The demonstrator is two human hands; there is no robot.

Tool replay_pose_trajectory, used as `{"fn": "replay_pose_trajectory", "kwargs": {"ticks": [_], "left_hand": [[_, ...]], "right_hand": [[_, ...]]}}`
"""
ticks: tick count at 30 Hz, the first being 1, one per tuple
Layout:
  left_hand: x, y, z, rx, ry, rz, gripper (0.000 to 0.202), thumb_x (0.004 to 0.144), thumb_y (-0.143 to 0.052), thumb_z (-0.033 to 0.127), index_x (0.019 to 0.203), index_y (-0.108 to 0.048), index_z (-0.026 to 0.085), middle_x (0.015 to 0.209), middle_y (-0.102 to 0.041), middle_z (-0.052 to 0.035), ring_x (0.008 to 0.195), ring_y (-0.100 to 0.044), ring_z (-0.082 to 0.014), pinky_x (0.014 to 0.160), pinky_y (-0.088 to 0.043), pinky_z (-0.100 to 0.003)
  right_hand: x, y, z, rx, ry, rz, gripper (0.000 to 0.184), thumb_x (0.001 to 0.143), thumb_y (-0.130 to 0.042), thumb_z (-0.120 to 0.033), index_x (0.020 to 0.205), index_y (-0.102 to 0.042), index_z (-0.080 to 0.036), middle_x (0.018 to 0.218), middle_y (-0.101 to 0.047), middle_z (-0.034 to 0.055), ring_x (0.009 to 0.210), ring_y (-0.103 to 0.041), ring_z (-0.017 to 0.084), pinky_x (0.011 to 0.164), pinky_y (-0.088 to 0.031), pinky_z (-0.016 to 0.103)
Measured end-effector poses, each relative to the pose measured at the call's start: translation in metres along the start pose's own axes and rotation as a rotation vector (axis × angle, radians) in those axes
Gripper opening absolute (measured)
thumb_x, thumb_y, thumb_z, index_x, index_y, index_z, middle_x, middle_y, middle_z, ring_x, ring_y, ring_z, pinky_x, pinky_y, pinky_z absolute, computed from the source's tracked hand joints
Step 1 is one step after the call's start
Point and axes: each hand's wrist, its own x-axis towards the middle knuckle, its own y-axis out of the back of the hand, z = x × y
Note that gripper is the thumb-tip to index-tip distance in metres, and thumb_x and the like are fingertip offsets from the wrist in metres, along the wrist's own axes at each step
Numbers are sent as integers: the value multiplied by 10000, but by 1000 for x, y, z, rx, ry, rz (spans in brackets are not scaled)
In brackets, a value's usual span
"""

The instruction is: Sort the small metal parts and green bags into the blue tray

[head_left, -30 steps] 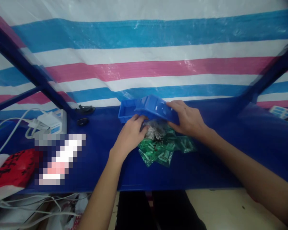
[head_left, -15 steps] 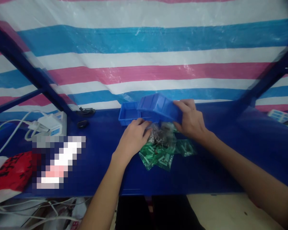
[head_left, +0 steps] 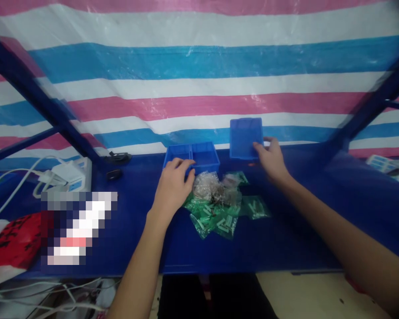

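Note:
My right hand [head_left: 271, 163] grips a blue plastic bin [head_left: 246, 137] by its right side, held up toward the back of the table and tilted so a flat face shows. My left hand [head_left: 174, 186] has its fingers spread and bent in front of two blue bins standing side by side, a left bin [head_left: 175, 153] and a right bin [head_left: 206, 157]. Whether its fingertips touch them I cannot tell. Between my hands lies a pile of green plastic bags [head_left: 213, 217] with small pale parts inside. Clear bags [head_left: 206, 185] of tiny parts rest on top.
The blue table [head_left: 133, 239] has frame posts at both sides and a striped sheet [head_left: 199, 106] behind. On the left are a white power strip [head_left: 86, 170] with cables, a black object [head_left: 114, 173] and a red bag [head_left: 18, 237]. A white item [head_left: 385, 165] lies far right.
The bin in my right hand has moved right and up, away from above the bags, and turned. My left hand has shifted left off the bags. The right standing bin has come into view.

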Motion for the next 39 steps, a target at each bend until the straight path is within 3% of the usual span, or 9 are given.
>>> {"fn": "replay_pose_trajectory", "kwargs": {"ticks": [4,9,13,19,25,30,34,36,39], "left_hand": [[0,3,-16,29,105,-4,309,967,-543,274,1255,-646,233,1205,-622,-109,1080,-615,-276,977,-494,-518],[-5,-2,-32,94,170,-75,314,973,-546,330,1265,-658,301,1349,-602,-113,1268,-541,-358,1040,-359,-715],[-4,-5,-35,39,161,-134,304,995,-512,284,1258,-666,280,1323,-634,-87,1263,-565,-287,1084,-394,-619],[0,-7,-27,9,126,-209,318,1008,-484,229,1278,-636,301,1260,-682,-51,1196,-618,-290,1114,-273,-710],[7,-10,-21,7,137,-233,368,1006,-507,246,1365,-558,308,1241,-693,-40,1185,-621,-262,1111,-380,-566],[23,-9,-12,89,177,-315,356,983,-539,262,1325,-608,335,1270,-682,-56,1228,-578,-353,1077,-268,-748],[43,-6,-13,18,134,-408,287,940,-570,240,1188,-713,248,1176,-720,-86,1086,-650,-309,968,-485,-510],[51,-7,-19,-55,118,-451,252,912,-584,225,1101,-749,209,1065,-744,-89,948,-683,-256,872,-521,-393],[56,-12,-29,-128,74,-463,243,879,-583,202,1037,-768,186,958,-744,-83,860,-675,-218,818,-512,-336]], "right_hand": [[14,0,24,6,-186,-104,408,811,-650,-443,1111,-518,-200,1033,-655,99,736,-678,212,469,-612,356],[11,-1,21,-363,-62,-171,385,891,-540,-466,1124,-609,-168,1038,-700,147,815,-687,268,666,-599,421],[5,-5,12,-526,46,-216,335,914,-504,-378,1092,-683,-157,1047,-733,155,988,-674,316,922,-496,455],[0,-11,6,-550,121,-269,451,996,-363,-433,1091,-704,-154,1105,-733,166,1070,-654,336,937,-459,432],[-2,-11,6,-553,146,-312,505,990,-399,-484,1280,-636,-145,1169,-723,162,1098,-652,330,942,-476,423],[-8,-8,1,-625,518,-268,564,949,-490,-496,1339,-606,-104,1235,-668,199,1164,-592,354,1018,-441,489],[-20,-12,-10,-588,778,-402,396,982,-485,-388,1260,-679,-184,1202,-705,129,1145,-601,306,1020,-454,485],[-26,-16,-13,-541,804,-512,370,988,-474,-310,1292,-667,-223,1184,-729,92,1108,-633,275,988,-491,474],[-30,-20,-14,-508,785,-555,399,982,-451,-229,1324,-655,-238,1219,-728,77,1112,-659,255,967,-522,463]]}}
